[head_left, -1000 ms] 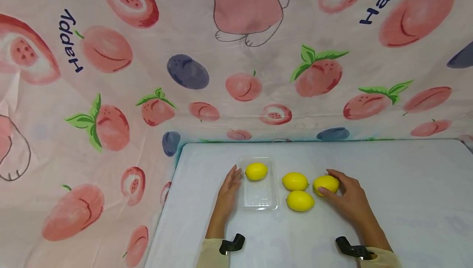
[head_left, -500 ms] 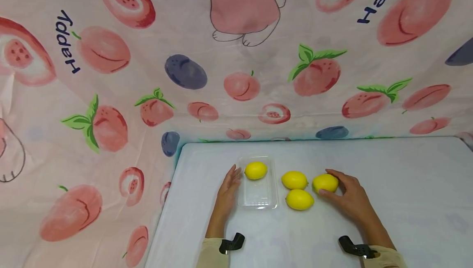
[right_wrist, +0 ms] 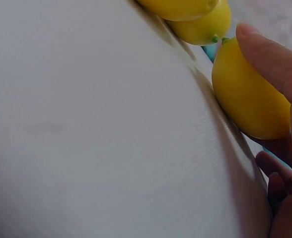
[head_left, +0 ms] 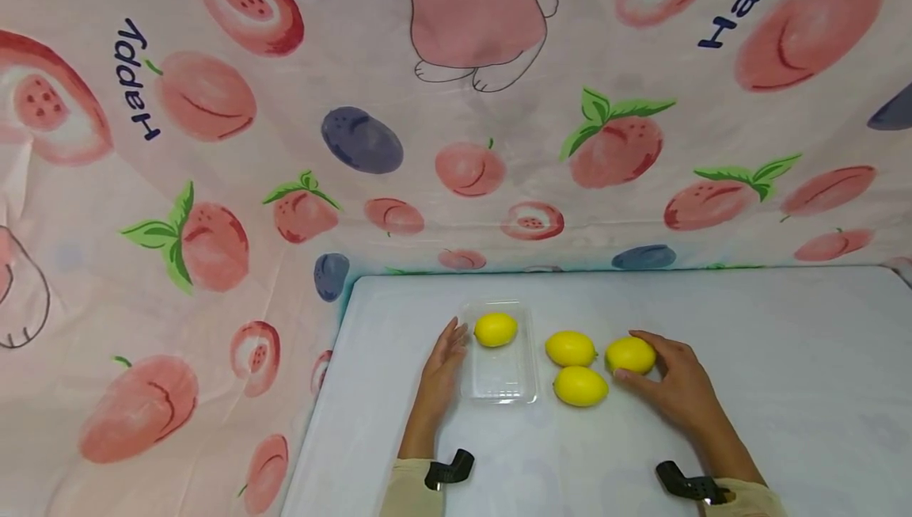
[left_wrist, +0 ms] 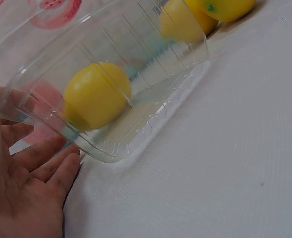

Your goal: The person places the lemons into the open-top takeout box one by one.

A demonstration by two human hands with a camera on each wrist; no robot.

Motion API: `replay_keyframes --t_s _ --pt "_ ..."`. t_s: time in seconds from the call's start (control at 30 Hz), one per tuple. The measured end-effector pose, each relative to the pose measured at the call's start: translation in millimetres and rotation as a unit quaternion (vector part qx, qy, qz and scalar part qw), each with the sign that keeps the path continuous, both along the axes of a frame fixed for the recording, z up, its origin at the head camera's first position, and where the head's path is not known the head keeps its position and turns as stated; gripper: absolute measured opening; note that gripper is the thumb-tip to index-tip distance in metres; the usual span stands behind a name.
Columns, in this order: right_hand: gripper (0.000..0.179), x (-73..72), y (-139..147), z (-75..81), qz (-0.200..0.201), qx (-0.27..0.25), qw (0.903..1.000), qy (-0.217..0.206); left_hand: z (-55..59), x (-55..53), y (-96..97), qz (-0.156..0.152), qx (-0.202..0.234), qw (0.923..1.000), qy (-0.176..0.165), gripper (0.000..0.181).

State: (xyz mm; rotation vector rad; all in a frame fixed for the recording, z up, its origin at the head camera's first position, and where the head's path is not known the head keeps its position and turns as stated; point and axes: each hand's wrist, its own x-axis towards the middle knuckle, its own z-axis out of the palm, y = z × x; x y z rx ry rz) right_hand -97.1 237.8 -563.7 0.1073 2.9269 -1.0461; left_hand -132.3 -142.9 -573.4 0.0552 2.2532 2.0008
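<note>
A clear plastic box [head_left: 499, 378] stands on the white table with one yellow lemon [head_left: 495, 329] lying in its far end. Along the box's left side my left hand [head_left: 440, 374] is held with fingers extended, fingertips right at the wall, as the left wrist view also shows. My right hand [head_left: 677, 381] grips another lemon [head_left: 630, 355] between thumb and fingers. In the right wrist view the thumb lies across this lemon [right_wrist: 248, 96], which sits close on the table. Between box and right hand are two more lemons, one farther back [head_left: 571, 349] and one nearer [head_left: 580, 386].
The white table [head_left: 805, 390] ends at a curtain [head_left: 399, 66] printed with pink fruit, which hangs behind it and along the left. Black wrist camera mounts [head_left: 450, 469] sit on both forearms over beige sleeves.
The right thumb has drawn back slightly along the lemon's near side, and the right wrist has moved a little to the right. The left hand, box and lemons keep their places.
</note>
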Motion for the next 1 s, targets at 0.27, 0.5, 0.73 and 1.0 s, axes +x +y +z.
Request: replay_keyframes --t_s 0.27,0.5,0.73,1.0 --pt "0.085 2.7 0.9 0.8 -0.004 -0.011 0.9998 0.017 -0.8 0.1 -0.5 -0.005 0.002 1.0 0.003 0.052" --pt "0.086 3.4 -3.3 0.6 -0.011 -0.028 0.9995 0.013 0.1 0.4 -1.2 -0.003 0.003 1.0 0.002 0.052" --pt "0.089 6.0 -9.5 1.8 -0.019 -0.04 0.999 0.003 1.6 -0.5 -1.4 0.001 -0.012 0.9999 0.006 0.053" --pt "0.083 11.3 -12.0 8.0 -0.041 -0.061 0.9969 0.026 -0.9 -0.5 -0.7 0.001 0.003 1.0 0.005 0.053"
